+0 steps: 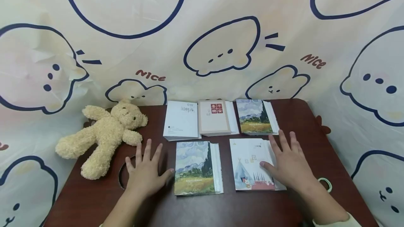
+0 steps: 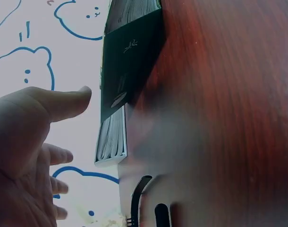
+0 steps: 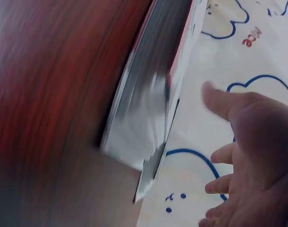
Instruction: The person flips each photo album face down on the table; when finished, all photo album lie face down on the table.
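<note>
Five fingers spread, my left hand (image 1: pixel 146 176) hovers left of a photo album (image 1: pixel 192 167) with a painted landscape cover; its thumb reaches toward the album's left edge. In the left wrist view that album's dark green spine (image 2: pixel 127 66) faces the thumb. My right hand (image 1: pixel 290 164) has its fingers spread over the right side of a white album (image 1: pixel 249 167) with a tent drawing. Thick white pages (image 3: pixel 139 123) show at this album's edge in the right wrist view. Neither hand holds anything.
Behind lie a white album (image 1: pixel 181 120), a beige album (image 1: pixel 214 118) with red characters and a smaller landscape album (image 1: pixel 255 116). A teddy bear (image 1: pixel 110 132) lies at the left, near a dark band (image 1: pixel 121 176). A pale green ring (image 1: pixel 328 184) lies right of the right hand.
</note>
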